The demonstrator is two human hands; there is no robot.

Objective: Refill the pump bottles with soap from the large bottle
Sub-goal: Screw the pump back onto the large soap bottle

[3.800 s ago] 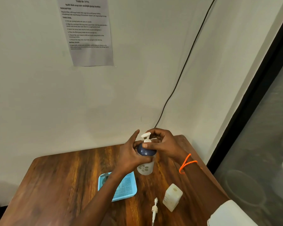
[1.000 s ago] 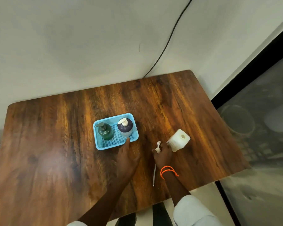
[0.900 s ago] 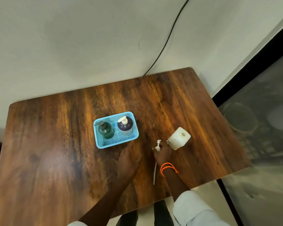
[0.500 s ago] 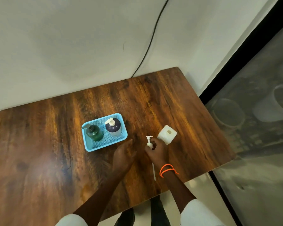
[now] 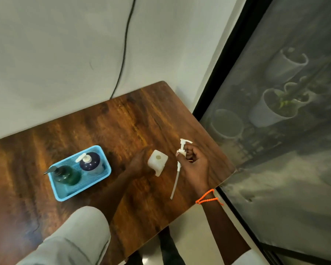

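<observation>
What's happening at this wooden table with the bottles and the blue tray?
A person is partway through refilling soap bottles. The right hand holds a white pump head with its long dip tube, lifted off the brown wooden table. The left hand grips the open, square white plastic bottle. A dark green pump bottle and a navy pump bottle stand capped in the light blue mesh tray.

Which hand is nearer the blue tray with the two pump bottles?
Left. The left hand grips the white square bottle just right of the blue tray; the right hand, holding the loose pump, is farther right.
</observation>
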